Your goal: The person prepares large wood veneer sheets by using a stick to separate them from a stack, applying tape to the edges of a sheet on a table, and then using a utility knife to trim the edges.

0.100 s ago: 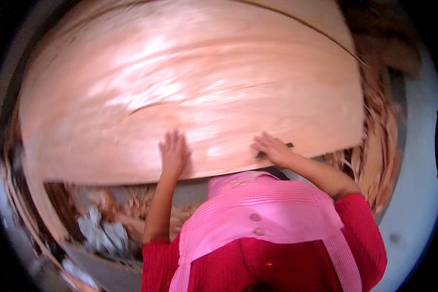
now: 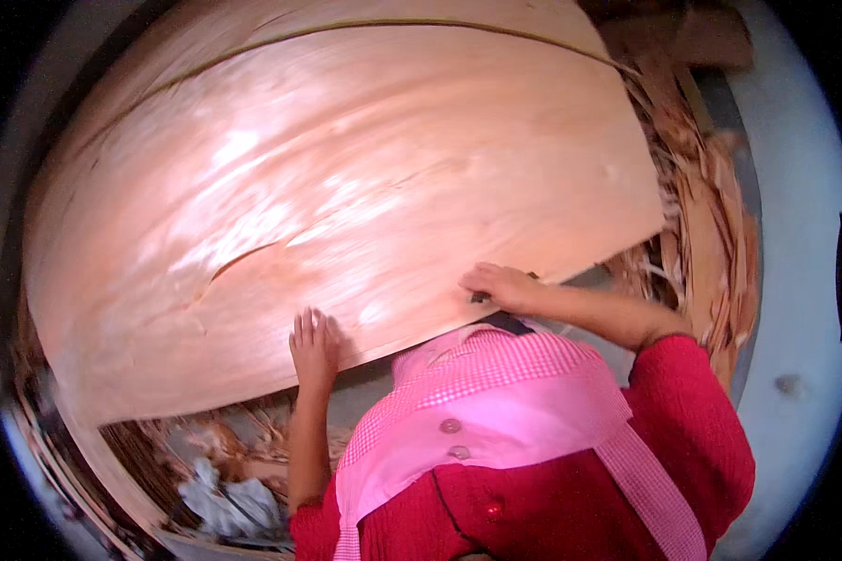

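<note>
A wide, pale pinkish wood veneer sheet (image 2: 421, 215) lies before me, with a split (image 2: 243, 259) left of its middle. My left hand (image 2: 314, 344) rests flat on the sheet close to its near edge, fingers stretched out and holding nothing. Further right, also by the near edge, my right hand (image 2: 503, 286) is closed over a small dark object (image 2: 480, 297). Bits of that object show on either side of the hand; its kind is hidden. The knuckles are up and the hand lies against the sheet.
Torn veneer strips (image 2: 716, 234) are heaped at the right, beside a pale blue-grey floor (image 2: 795, 309). At lower left lie a crumpled whitish plastic bag (image 2: 229, 500) and more scraps (image 2: 220, 439). A dark curved line (image 2: 374, 25) crosses the far part of the sheet.
The whole view has tilted, so the sheet's near edge now slants up to the right. Both hands stay on the sheet; the right hand still grips the dark object.
</note>
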Available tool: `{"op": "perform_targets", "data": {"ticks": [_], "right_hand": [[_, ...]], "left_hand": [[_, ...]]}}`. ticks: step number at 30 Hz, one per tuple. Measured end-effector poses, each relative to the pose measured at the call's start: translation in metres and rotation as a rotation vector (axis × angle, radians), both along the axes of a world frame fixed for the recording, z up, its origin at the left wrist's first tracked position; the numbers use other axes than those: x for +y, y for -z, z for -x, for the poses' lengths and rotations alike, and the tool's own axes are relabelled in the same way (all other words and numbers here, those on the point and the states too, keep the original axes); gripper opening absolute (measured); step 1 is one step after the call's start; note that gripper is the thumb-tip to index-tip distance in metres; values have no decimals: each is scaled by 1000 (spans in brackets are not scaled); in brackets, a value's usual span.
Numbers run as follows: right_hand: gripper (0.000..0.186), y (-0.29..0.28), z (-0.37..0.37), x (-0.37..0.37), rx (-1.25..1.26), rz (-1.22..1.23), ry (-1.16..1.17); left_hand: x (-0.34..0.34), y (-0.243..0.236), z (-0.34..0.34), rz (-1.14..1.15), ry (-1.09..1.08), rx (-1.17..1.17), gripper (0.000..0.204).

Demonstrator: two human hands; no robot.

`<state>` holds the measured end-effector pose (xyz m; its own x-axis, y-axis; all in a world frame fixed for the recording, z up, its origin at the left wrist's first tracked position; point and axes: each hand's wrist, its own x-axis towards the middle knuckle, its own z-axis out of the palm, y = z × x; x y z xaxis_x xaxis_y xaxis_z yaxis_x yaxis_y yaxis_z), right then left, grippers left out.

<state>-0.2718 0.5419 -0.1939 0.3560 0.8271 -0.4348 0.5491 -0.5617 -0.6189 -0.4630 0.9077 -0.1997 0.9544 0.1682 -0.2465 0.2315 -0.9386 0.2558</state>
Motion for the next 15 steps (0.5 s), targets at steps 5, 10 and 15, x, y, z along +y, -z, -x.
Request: {"op": "perform_targets", "data": {"ticks": [5,10,15], "right_hand": [[43,-52,-49,-70,171,21,246],[47,-59,-103,-172,12,19,112],[42,-90,-136,-325,-19,-39,444]], "left_hand": [[-107,-32,-6,83,3,19,20],[-263,-33,-67,275,-120,-171,31],[-398,-44,-141,176,223,-136,41]]}}
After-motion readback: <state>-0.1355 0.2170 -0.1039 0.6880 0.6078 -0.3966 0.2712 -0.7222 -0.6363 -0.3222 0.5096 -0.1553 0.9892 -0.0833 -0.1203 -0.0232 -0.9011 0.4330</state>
